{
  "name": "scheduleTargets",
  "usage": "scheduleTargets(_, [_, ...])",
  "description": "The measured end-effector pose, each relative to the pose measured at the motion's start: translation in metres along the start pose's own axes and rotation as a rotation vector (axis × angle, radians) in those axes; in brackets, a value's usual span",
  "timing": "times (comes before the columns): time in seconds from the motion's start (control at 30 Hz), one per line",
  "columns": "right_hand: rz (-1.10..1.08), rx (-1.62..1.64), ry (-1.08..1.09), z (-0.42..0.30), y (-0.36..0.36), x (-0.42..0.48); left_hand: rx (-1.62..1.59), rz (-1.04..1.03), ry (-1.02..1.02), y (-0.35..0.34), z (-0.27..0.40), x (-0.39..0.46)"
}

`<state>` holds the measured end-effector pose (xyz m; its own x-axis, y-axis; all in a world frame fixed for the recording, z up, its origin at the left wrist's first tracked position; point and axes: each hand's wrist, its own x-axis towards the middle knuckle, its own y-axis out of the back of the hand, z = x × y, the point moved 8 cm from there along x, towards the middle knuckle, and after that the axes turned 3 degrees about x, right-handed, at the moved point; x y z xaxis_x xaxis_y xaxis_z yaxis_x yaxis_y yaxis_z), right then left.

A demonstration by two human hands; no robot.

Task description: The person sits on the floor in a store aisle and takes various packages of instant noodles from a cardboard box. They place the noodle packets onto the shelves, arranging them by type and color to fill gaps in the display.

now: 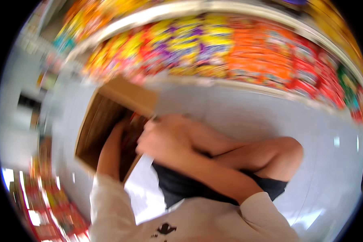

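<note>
An open cardboard box (92,130) stands tilted on the floor at my left, its flap (130,93) sticking out on the far side. My left hand (125,122) reaches deep into it, beside some reddish packets (133,133) in shadow. Shade and blur hide what its fingers do. Across my lap, my right hand (157,137) has its fingers curled over the right rim of the box. Motion smears the whole view.
Shelves of bright packets (214,45) curve across the far side, with a pale lower shelf edge (230,83). My bent legs (260,151) rest on the grey floor (320,157). Reddish stocked shelves (48,208) stand at lower left.
</note>
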<state>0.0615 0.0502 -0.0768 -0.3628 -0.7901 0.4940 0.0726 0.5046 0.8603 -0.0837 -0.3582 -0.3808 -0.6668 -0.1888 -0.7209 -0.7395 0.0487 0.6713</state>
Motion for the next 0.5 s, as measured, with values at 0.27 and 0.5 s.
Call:
scheduleTargets(0.27, [-0.052,0.121,-0.050,0.017,-0.018,0.011,0.159,0.150,0.132,0.135,0.163,-0.217])
scheduleTargets(0.5, [0.081,0.177,-0.007,0.004,-0.014,0.012,0.190,0.472,0.079,0.171,0.148,-0.333])
